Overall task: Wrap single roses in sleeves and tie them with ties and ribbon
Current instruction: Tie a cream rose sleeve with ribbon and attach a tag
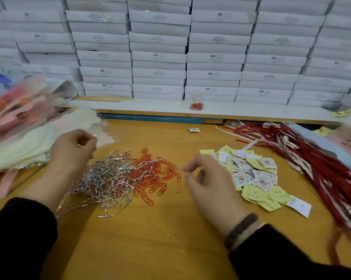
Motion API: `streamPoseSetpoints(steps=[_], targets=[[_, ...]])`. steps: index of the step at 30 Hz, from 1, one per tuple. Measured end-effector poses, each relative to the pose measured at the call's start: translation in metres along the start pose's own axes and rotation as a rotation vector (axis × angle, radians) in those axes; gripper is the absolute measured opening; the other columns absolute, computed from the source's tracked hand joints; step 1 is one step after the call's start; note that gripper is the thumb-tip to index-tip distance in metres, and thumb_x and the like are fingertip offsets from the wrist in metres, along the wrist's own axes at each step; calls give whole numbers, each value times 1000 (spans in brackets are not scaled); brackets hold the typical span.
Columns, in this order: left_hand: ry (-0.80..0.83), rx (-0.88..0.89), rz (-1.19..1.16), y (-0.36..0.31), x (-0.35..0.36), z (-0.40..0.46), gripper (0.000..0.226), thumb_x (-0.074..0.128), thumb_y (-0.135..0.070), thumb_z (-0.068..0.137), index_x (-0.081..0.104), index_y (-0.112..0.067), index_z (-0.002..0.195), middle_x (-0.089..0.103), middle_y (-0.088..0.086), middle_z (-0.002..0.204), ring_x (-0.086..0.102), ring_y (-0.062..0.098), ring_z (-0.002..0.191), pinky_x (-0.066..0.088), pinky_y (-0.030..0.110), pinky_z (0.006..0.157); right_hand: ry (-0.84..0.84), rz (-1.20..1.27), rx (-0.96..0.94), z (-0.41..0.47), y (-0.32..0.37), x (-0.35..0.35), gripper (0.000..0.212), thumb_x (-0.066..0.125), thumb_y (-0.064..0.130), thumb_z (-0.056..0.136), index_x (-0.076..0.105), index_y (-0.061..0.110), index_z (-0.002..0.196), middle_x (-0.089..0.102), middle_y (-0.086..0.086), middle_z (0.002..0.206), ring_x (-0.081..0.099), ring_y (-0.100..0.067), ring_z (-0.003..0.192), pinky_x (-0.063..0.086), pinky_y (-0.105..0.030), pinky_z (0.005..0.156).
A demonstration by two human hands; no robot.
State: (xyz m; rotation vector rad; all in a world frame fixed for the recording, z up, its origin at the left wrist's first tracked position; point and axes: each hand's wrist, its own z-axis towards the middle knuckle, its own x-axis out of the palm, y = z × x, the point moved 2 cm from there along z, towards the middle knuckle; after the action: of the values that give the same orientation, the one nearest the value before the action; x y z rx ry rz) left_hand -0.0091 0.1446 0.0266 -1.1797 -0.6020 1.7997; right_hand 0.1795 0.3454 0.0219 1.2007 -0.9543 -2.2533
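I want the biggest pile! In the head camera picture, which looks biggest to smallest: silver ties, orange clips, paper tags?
1. silver ties
2. paper tags
3. orange clips
Ties and tags look close in spread, so that order is unsure.

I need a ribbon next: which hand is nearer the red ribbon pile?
Right. The right hand hovers left of the red ribbon pile, beside the paper tags. The left hand is farther left, by the sleeves.

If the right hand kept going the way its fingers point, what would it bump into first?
Probably the pile of orange paper clips: the right hand has loosely curled fingers aimed up-left, though height above the table is unclear.
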Motion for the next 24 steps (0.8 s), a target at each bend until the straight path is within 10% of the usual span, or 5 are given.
streamPoseSetpoints(steps=[5,24], targets=[[-84,-12,477,78,-41,23,11,62,-4,80,64,-15,82,64,19,89,57,41,87,48,48,77,241,-225,-247,-21,6,28,13,45,17,92,52,25,99,46,10,108,50,-14,76,42,-33,71],[-15,-59,1053,183,-52,70,19,63,-16,76,67,-19,95,58,16,91,50,43,84,43,51,72,339,-368,-336,-11,13,33,21,37,13,95,51,21,108,47,6,115,53,-20,80,45,-36,70]])
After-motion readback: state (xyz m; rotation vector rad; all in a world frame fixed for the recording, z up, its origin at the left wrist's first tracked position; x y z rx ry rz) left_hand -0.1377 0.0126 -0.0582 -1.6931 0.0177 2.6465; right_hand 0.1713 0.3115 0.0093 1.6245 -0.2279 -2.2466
